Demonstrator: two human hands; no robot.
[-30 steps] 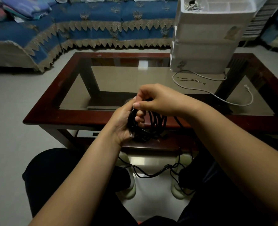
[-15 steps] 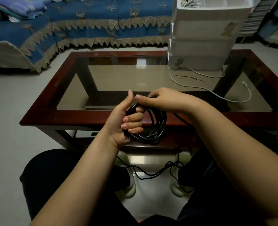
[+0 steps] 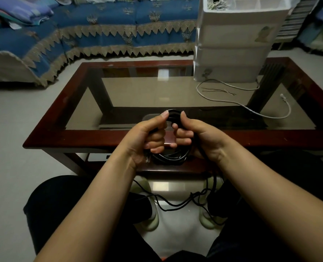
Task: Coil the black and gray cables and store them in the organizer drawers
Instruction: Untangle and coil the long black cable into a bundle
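While both the left hand point(image 3: 147, 136) and right hand point(image 3: 198, 138) grip the black cable point(image 3: 169, 159) coil above the coffee table's point(image 3: 100, 138) near edge, it probably handles light, limp and springy; pinching crossed loops holds best.

A glass-topped coffee table point(image 3: 77, 103) with a dark red wooden frame stands on a pale floor point(image 3: 11, 133). At its far right corner sits a white drawer organizer point(image 3: 232, 59), and a gray cable point(image 3: 251, 110) lies loose on the glass just before it, beside thin dark wires point(image 3: 219, 90).
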